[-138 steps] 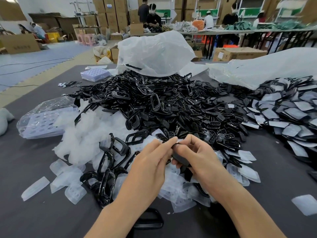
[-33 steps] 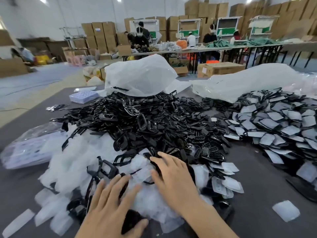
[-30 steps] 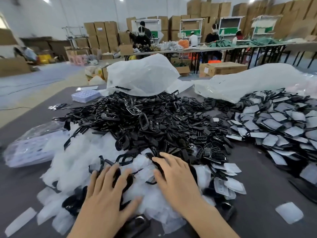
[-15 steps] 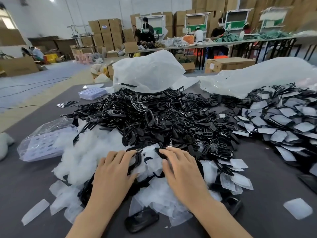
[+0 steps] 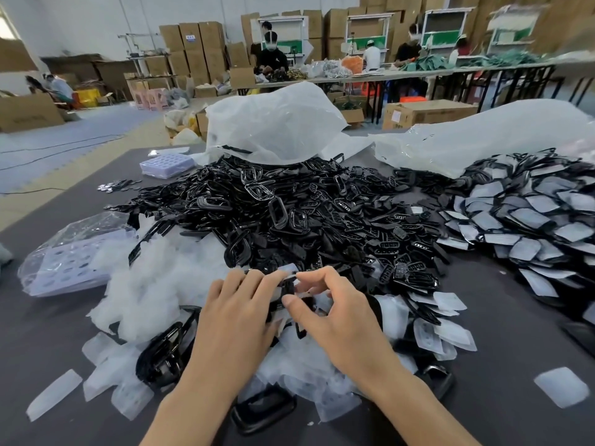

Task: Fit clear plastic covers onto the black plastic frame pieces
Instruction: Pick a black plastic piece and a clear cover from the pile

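Right hand (image 5: pixel 338 317) pinching frame (image 5: pixel 288 288) between both hands. Left hand (image 5: pixel 238 317) lying flat, fingertips touching it. Covers (image 5: pixel 145 284) heaping under hands on counter (image 5: pixel 502 320). Frame likely light, stiff: gripping rim. Covers probably thin, flimsy, slippery: taking edges.

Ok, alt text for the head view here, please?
The right hand pinches a black frame piece that the left hand also touches, over a dark table. Behind lie a pile of black frames, loose clear covers on the left and covered pieces on the right.
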Motion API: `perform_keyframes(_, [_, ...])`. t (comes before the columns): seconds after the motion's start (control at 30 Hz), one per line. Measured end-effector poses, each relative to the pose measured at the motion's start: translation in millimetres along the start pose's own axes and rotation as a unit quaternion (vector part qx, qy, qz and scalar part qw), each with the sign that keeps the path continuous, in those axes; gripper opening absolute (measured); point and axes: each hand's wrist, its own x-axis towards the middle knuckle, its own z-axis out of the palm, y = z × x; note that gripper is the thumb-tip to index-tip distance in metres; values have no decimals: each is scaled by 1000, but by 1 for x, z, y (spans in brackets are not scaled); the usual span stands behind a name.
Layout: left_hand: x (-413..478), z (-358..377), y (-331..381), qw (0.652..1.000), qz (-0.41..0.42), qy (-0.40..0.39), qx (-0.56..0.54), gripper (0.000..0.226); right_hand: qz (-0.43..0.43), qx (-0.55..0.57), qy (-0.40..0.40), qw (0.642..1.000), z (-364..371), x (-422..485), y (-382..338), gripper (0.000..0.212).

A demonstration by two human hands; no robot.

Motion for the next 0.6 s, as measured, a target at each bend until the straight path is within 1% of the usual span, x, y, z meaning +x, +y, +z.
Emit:
perform_keyframes(0.07, [-1,0,3,1000,1,11,-5,56,-7,-11,9,1000,2,-1,-4,28])
perform_keyframes(0.13, [-3,-2,7,1000,7,13,-8,52,-13,-17,23,999,1,-1,-8,22])
perform_keyframes(0.27, [-4,-4,11,1000,9,9,-11,61,-40,-49,30,998,-2,-4,-14,20])
perform_keyframes(0.4, [-4,-7,12,1000,-2,-22,-17,75,-53,-58,26,997,-4,-3,-17,29])
perform_keyframes(0.5, [-4,-8,12,999,-13,-45,-19,80,-63,-59,19,996,-5,-4,-17,34])
perform_keyframes(0.6, [-5,-7,10,998,-28,-48,-24,86,-81,-79,44,993,-6,-4,-15,29])
